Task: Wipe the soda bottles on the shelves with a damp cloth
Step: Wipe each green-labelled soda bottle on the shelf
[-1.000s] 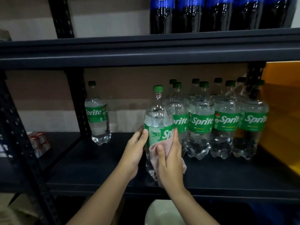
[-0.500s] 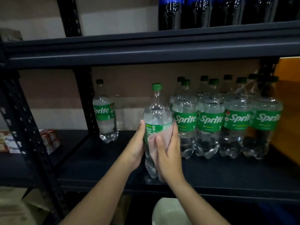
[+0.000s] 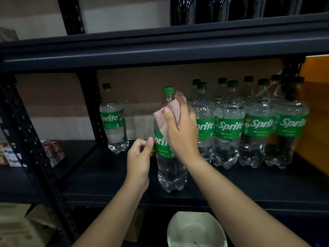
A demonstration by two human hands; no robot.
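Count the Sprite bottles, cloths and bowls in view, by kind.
Sprite bottles: 10, going by green caps
pink cloth: 1
white bowl: 1
Total: 12
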